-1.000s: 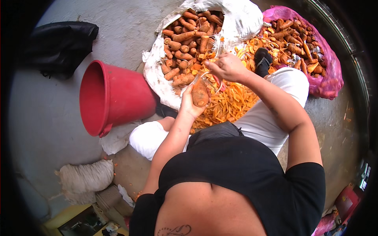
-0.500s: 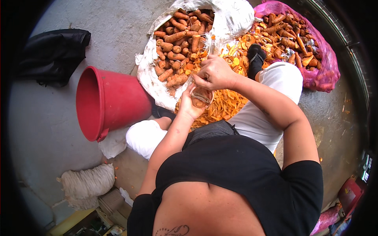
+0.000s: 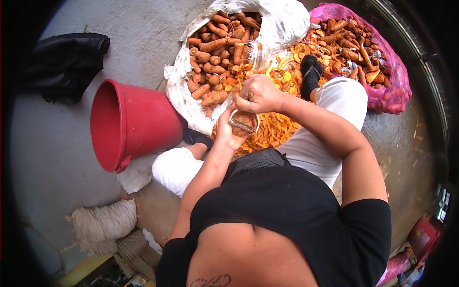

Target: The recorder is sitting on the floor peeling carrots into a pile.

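Note:
My right hand (image 3: 259, 94) is closed in a fist over a peeler, its handle hidden by the fingers. The peeler's pale U-shaped frame and metal blade (image 3: 244, 126) show just below that fist. Cupped from the left, my left hand (image 3: 228, 130) holds a carrot (image 3: 243, 117), mostly covered by the peeler and fingers. Orange peelings (image 3: 275, 129) lie heaped beneath both hands. Beyond them a white woven sack (image 3: 173, 91) lies open, full of unpeeled carrots (image 3: 213, 58).
A red bucket (image 3: 148, 125) lies tipped on its side at left. A pink mesh sack (image 3: 400, 81) with carrots and scraps is at far right, near my shoe (image 3: 311, 74). Black cloth (image 3: 71, 64) lies at far left, a rolled whitish sack (image 3: 106, 222) at lower left.
My right hand has dropped slightly toward me, and the peeler's blade has moved down along the carrot. The left hand stays nearly in place.

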Action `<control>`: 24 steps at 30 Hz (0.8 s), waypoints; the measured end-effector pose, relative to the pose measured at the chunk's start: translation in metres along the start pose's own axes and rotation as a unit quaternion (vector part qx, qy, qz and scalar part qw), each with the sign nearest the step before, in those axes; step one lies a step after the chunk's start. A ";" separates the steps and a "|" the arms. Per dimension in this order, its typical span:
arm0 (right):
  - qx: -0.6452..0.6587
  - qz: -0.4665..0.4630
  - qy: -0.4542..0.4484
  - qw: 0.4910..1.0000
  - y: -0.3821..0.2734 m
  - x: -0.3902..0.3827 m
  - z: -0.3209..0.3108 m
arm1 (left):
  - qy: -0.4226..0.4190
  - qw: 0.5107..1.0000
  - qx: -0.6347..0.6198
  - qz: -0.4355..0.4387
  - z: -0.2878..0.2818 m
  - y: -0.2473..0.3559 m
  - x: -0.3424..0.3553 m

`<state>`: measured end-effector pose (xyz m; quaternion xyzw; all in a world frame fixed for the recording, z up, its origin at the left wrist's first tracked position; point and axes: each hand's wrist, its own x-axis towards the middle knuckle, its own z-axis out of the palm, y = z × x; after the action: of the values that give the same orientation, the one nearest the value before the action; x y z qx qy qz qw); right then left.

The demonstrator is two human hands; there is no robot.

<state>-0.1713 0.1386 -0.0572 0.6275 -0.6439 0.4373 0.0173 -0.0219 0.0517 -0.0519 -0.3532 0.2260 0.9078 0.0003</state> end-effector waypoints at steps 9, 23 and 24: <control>-0.070 0.156 -0.008 0.985 0.052 0.003 -0.002 | -0.059 0.994 0.094 -0.021 -0.002 0.001 -0.010; -0.020 0.325 -0.038 0.945 0.033 0.028 -0.026 | -0.005 0.999 -0.051 0.009 -0.013 0.028 -0.023; 0.016 0.293 -0.044 0.955 0.020 0.030 -0.025 | -0.004 0.998 -0.055 0.012 -0.018 0.027 -0.021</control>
<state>-0.2074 0.1264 -0.0355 0.4300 -0.7925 0.4054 -0.1505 0.0013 0.0234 -0.0385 -0.3464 0.1802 0.9202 -0.0295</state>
